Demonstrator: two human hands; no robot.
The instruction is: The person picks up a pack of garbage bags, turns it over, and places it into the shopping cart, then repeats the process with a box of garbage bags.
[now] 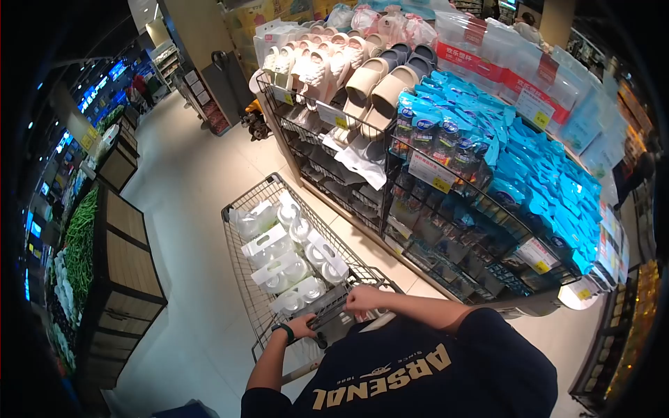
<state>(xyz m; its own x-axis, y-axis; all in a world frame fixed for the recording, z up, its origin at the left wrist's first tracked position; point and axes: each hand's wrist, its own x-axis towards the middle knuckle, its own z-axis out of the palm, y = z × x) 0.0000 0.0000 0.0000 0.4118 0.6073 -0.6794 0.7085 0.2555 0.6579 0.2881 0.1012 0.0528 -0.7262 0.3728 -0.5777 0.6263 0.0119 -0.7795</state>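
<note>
My left hand and right hand have fingers curled snugly round the grey bar-shaped handle; this metal wire-mesh cart looks stiff, probably heavy-ish tbh, so bar's best.

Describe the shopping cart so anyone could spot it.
Find the rack bearing slippers and blue packets. Left of it, the left hand and right hand hold the handle of the wire cart. Unlike the rack, it holds clear packs with white strips.

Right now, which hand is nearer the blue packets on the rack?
Right. The right hand is at the cart's near end, on the side toward the blue packets; the left hand is at that end too, on the side away from them.
</note>
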